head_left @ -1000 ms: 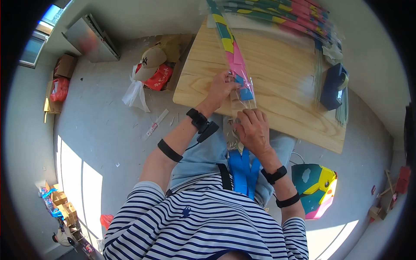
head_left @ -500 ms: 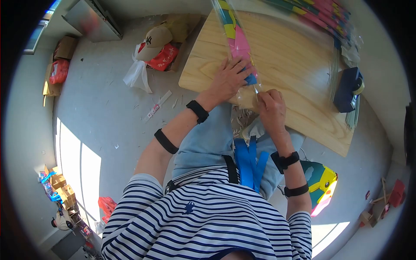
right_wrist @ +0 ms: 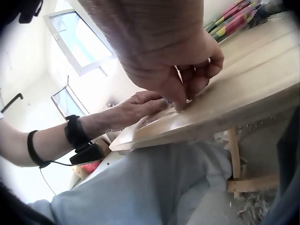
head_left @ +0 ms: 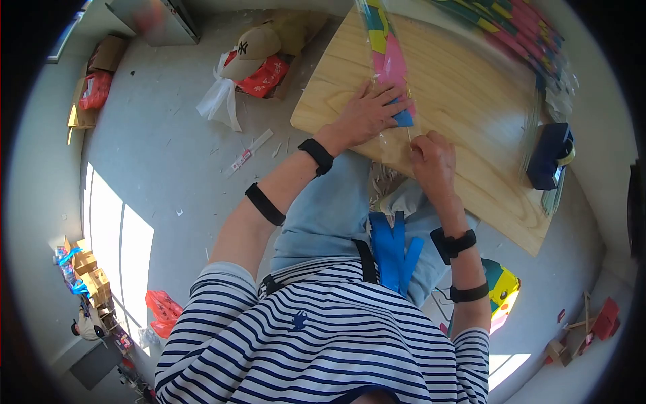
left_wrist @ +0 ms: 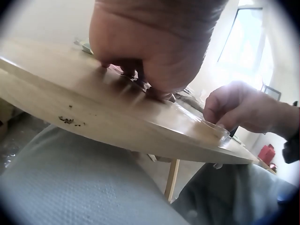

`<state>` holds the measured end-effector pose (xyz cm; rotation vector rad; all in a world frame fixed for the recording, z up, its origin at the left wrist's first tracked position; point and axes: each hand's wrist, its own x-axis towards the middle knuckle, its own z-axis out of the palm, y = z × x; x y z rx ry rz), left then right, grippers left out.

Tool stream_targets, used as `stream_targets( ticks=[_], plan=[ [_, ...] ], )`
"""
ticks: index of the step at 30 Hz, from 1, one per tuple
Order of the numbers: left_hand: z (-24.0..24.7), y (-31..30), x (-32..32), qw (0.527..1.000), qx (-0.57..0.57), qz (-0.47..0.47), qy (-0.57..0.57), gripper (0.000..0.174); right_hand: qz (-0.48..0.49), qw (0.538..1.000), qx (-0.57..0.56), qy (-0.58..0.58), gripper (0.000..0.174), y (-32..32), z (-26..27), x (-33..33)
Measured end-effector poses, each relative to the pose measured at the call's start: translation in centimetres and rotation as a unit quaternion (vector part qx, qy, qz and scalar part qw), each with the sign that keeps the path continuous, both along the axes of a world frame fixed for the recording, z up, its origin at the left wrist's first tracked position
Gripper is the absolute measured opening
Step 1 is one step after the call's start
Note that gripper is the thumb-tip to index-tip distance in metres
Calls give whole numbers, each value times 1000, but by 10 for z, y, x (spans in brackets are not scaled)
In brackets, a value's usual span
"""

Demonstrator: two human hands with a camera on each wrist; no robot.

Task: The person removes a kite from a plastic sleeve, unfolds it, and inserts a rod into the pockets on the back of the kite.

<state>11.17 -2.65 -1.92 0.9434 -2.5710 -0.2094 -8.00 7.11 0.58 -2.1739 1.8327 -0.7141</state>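
A long clear sleeve holding a green, yellow, pink and blue folded item (head_left: 392,64) lies on the wooden table (head_left: 464,101). Across its lower end the left hand (head_left: 367,116) rests flat with fingers spread, partly covering the blue part. Just right of that end, the right hand (head_left: 435,165) pinches a thin stick or the sleeve's edge between thumb and forefinger; which of them is hard to tell. In the left wrist view, clear film (left_wrist: 211,129) reaches the fingertips of the right hand (left_wrist: 248,110).
More sleeved colourful items (head_left: 511,34) lie at the table's back right. A dark blue tape dispenser (head_left: 548,158) and thin sticks (head_left: 553,200) are at the right edge. On the floor at left are a cap (head_left: 252,50) and bags. Blue strips (head_left: 388,252) hang at the lap.
The left hand has gone from gripping the sleeve's edge to lying flat over its lower end. The right hand has moved up and right from below the sleeve. The whole view has shifted.
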Motion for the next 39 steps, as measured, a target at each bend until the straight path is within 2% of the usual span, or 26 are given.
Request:
stream_targets(
  ticks=[1,3,8,10,12,16,18,19,21,24,28,30,34,36,39],
  plan=[
    [-1,0,0,1000,2,0,-6,57,2,1000,1,1,10,-2,3,5],
    [-3,-1,0,1000,-2,0,7,54,57,995,-68,-46,14,-5,6,19],
    [-5,-2,3,1000,1,5,23,51,108,992,-52,-44,15,-4,-1,32],
    [-5,-2,3,1000,30,1,0,59,106,993,-42,-44,13,-2,0,30],
    [-4,-1,2,999,34,1,6,59,131,991,-14,-24,15,-1,3,26],
    [0,-1,3,999,35,-2,-7,58,132,990,-29,-49,10,-1,-1,24],
    [-2,-1,2,1000,6,1,8,55,96,990,-8,-107,8,-5,-4,26],
    [-4,-1,2,999,-24,4,22,53,96,990,-7,-107,8,-6,-4,28],
    [-7,-1,2,1000,-17,3,23,52,102,993,-40,-55,10,-8,-3,33],
    [-7,-2,2,1000,-15,3,19,52,103,993,-41,-38,10,-8,-1,33],
    [-4,-2,2,1000,12,4,-16,55,120,991,-38,-45,10,-7,-5,28],
    [-2,-2,3,1000,11,2,-6,55,95,991,5,-96,10,-7,-8,27],
    [-5,-3,2,1000,8,3,-11,59,76,992,31,-97,10,-13,-10,34],
    [-6,-3,0,1000,1,5,0,56,78,996,-17,-31,10,-15,-11,39],
    [-7,-2,2,1000,0,7,8,54,99,995,-26,1,9,-16,-11,41]
  ],
)
